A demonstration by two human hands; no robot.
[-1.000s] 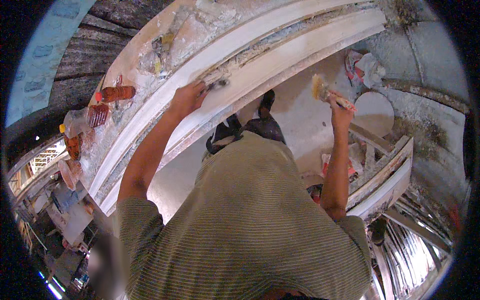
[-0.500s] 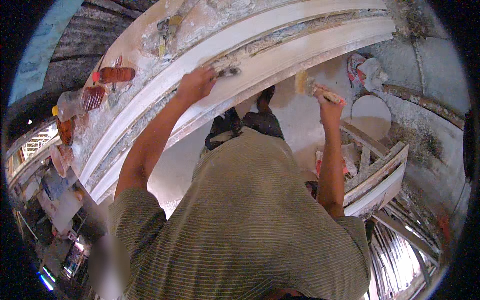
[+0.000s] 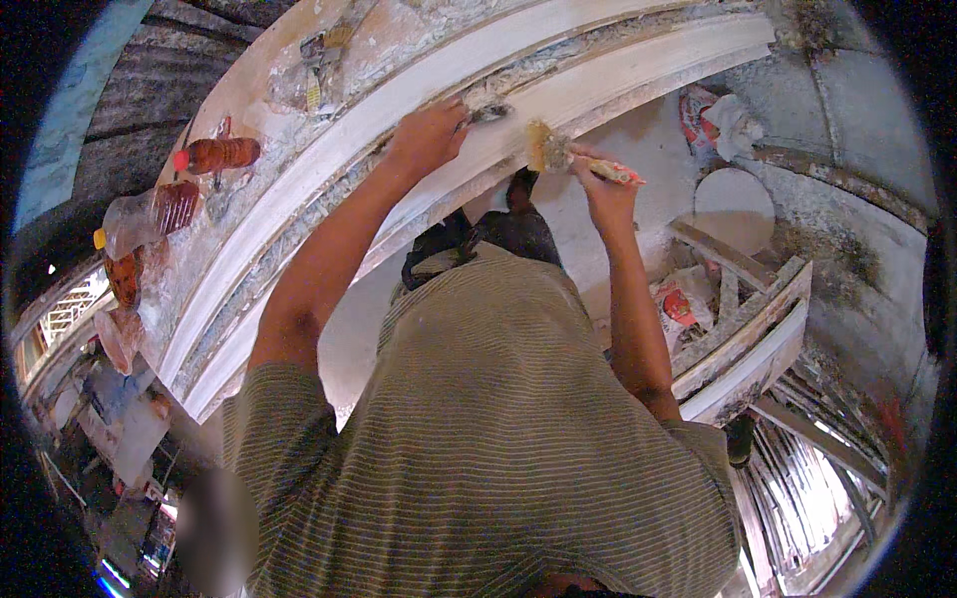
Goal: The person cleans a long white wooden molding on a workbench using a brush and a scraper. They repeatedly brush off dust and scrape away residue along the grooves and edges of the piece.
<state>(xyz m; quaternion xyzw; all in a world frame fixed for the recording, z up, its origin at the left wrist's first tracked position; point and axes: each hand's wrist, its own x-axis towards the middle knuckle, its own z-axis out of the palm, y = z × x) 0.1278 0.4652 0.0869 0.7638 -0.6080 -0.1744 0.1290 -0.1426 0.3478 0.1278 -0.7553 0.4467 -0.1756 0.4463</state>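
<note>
My right hand (image 3: 606,192) grips a paintbrush (image 3: 610,170) by its handle. Its pale yellowish bristles are at the near edge of a long, curved white moulding (image 3: 638,80); whether they touch it I cannot tell. My left hand (image 3: 429,136) is closed over the moulding's groove. From its fingers sticks out a small tool with a dark end (image 3: 488,113), too unclear to name. Further back on the whitish, dusty table (image 3: 274,120) lies a second brush (image 3: 317,55) with a yellow-marked handle.
At the left edge of the table are a red-capped bottle of reddish liquid (image 3: 224,154), a clear bottle with a yellow cap (image 3: 130,227) and a cut plastic container (image 3: 118,337). On the right stand a round white lid-like disc (image 3: 735,209), a wooden frame (image 3: 743,344) and a crumpled bag (image 3: 688,299).
My right hand has brought the paintbrush left and up to the moulding's edge. My left hand has slid right and away from me along the moulding, the dark-ended tool moving with it.
</note>
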